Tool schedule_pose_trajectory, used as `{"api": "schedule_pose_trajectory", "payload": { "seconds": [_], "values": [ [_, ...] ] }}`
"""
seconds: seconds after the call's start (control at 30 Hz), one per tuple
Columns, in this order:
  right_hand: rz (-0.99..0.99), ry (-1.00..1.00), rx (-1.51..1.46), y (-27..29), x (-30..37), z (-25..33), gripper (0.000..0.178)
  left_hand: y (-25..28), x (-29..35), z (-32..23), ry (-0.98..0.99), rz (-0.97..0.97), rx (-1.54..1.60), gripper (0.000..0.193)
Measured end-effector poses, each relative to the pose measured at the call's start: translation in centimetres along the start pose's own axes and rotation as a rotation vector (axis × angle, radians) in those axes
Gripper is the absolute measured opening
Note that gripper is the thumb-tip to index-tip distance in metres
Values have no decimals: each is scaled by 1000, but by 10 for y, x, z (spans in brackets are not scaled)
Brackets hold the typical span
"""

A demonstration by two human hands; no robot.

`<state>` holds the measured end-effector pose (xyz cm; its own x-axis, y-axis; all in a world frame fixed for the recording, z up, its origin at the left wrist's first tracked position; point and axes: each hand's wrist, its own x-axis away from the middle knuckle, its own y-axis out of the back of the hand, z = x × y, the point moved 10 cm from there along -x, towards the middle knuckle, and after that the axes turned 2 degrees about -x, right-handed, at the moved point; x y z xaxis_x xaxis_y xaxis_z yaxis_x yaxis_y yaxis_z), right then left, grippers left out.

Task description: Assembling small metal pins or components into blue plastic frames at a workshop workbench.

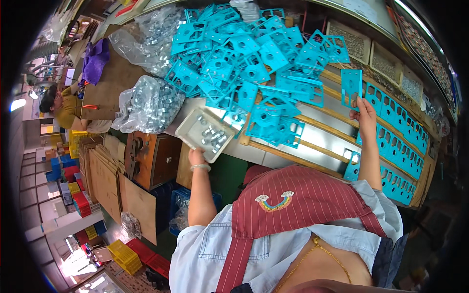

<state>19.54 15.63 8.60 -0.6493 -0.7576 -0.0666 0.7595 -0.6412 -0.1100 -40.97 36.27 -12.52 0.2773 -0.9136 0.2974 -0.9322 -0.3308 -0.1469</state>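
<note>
My left hand [197, 156] grips the near edge of a shallow white tray [191, 128] that holds several small metal nuts [211, 137]. The tray sits tilted at the bench's edge. My right hand [365, 113] holds up a flat turquoise plastic plate [351, 86] with a round hole and a cut-out, above a row of the same plates [401, 141] lined up on edge along the bench's right side. A big loose heap of turquoise plates [244, 63] covers the bench between and beyond the two hands.
Clear plastic bags of metal parts [149, 105] lie left of the tray. Wooden rails [312, 124] cross the metal bench top. Another person [61, 105] sits at far left by cardboard sheets [105, 168] and coloured crates [127, 254]. Mesh boxes [349, 41] stand at the back.
</note>
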Motion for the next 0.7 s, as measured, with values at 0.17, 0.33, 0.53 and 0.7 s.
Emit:
{"api": "schedule_pose_trajectory", "payload": {
  "seconds": [0.17, 0.33, 0.53, 0.7],
  "values": [
    [263, 92, 284, -140, 31, 9, 20, 15, -58, 2, -122, -56, -460, 60],
    [749, 562, 619, -288, 95, 28, 14, -59, -5, -78, -431, 406, -314, 44],
    [1049, 1098, 704, -324, 163, 43, 26, -179, 204, -70, 993, 1598, 480, 84],
    [759, 1145, 770, -284, 171, 62, 23, -212, 247, -60, 1058, 1430, 639, 62]
  ]
}}
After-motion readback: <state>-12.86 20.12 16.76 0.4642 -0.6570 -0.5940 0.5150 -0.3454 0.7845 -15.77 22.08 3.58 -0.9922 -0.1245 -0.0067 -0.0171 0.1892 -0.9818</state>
